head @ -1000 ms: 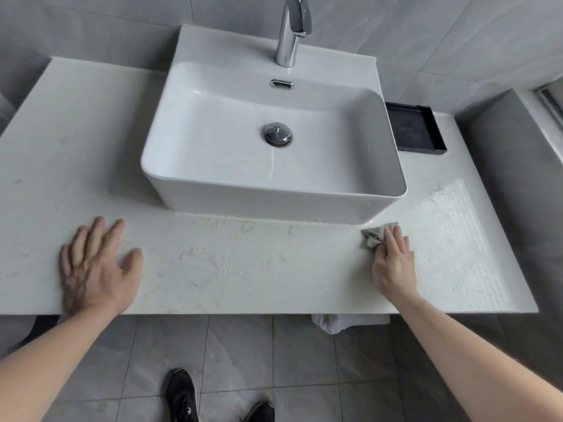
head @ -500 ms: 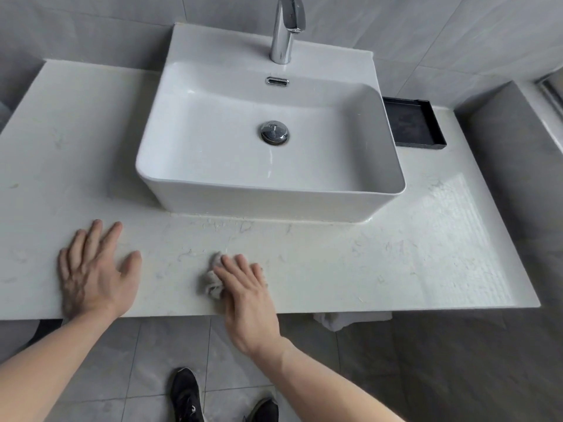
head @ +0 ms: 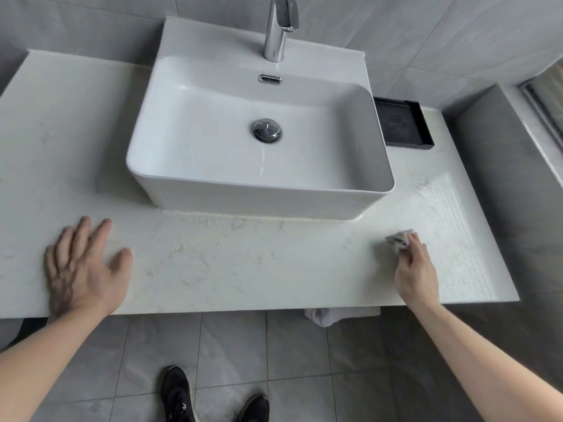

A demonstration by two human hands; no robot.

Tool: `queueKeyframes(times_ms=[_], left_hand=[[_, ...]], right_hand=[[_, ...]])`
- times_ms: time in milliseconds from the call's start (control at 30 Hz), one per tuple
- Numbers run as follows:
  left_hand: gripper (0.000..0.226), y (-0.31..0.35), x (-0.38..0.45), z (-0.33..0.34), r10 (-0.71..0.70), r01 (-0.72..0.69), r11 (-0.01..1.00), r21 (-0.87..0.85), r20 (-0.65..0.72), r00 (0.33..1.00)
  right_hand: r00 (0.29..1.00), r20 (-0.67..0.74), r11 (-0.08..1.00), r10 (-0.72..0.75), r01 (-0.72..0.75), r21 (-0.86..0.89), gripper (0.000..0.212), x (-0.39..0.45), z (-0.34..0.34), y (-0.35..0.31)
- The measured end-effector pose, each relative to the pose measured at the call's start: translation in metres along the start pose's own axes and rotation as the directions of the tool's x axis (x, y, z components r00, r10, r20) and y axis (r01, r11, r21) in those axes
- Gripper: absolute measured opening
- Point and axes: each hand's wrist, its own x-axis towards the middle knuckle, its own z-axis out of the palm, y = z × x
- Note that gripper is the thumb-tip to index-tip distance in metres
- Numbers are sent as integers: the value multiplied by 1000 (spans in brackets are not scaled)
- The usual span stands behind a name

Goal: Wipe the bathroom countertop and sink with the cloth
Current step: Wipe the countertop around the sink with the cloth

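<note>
Right hand [head: 416,274] pins the small wadded cloth [head: 398,237] under its fingers, apparently gripped; left hand [head: 83,266] flat and splayed; cloth may slip out sideways, skipping countertop [head: 243,269] beyond it.

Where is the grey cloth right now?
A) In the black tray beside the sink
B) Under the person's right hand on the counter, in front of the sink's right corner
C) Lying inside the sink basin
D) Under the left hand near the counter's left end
B: the cloth sits bunched under the fingers of the right hand on the countertop, while the left hand lies flat and bare on the counter.
</note>
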Motion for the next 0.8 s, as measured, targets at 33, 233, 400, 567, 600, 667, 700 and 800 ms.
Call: queueKeyframes(times_ms=[33, 233, 400, 567, 600, 667, 700, 800], left_hand=[[68, 1, 0, -1, -6, 6, 1000, -4, 1, 1000], [67, 1, -1, -1, -4, 4, 1000, -8, -6, 1000], [67, 0, -1, 2, 3, -3, 1000, -16, -15, 1000], [67, -1, -2, 0, 14, -14, 1000, -15, -24, 1000], [67, 0, -2, 0, 16, -16, 1000, -21, -28, 999], [67, 0, -4, -1, 15, -16, 999, -31, -33, 999], [68, 1, -4, -2, 15, -16, 999, -32, -35, 999], [67, 1, -4, -2, 21, -22, 999, -26, -45, 999]], right_hand=[[1000, 29, 998, 10, -8, -66, 47, -3, 7, 9], [996, -34, 986, -79, 73, -148, 59, -81, 70, -22], [936, 102, 941, -337, 337, 11, 58, -154, 120, -84], [753, 348, 826, -559, 467, 316, 50, -219, 157, -141], [719, 378, 806, -583, 451, 384, 48, -225, 156, -145], [740, 384, 801, -552, 341, 493, 49, -225, 145, -146], [790, 357, 801, -499, 262, 539, 50, -218, 136, -143], [921, 235, 779, -309, 104, 618, 48, -173, 94, -130]])
